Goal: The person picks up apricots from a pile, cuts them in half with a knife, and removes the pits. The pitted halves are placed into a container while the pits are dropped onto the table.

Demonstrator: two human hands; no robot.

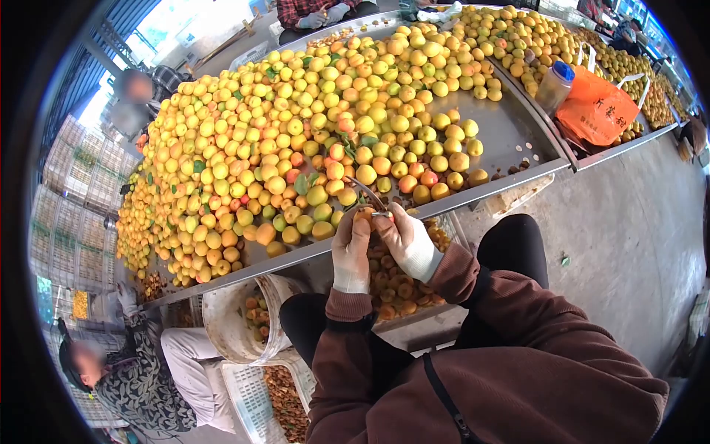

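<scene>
Both of my hands wear whitish gloves with brown-stained fingers and meet just over the metal table's [296, 260] near edge. My left hand [350, 255] is closed around an orange-yellow apricot [363, 214]. Beside it, my right hand [408, 240] grips a thin curved metal tool [367, 192], its tip pointing up and left over the table. The tool meets the apricot between my fingers; the exact contact is hidden. Beyond my hands lies a large heap of yellow and orange apricots [259, 140]. Below them, a crate holds halved apricots [403, 288].
A white bucket [222, 320] with some fruit stands left of my knees, above a white basket [248, 396] of brown pieces. An orange bag [597, 111] and a blue-lidded bottle [553, 87] sit at right. Co-workers sit around the table, one [148, 374] close at left.
</scene>
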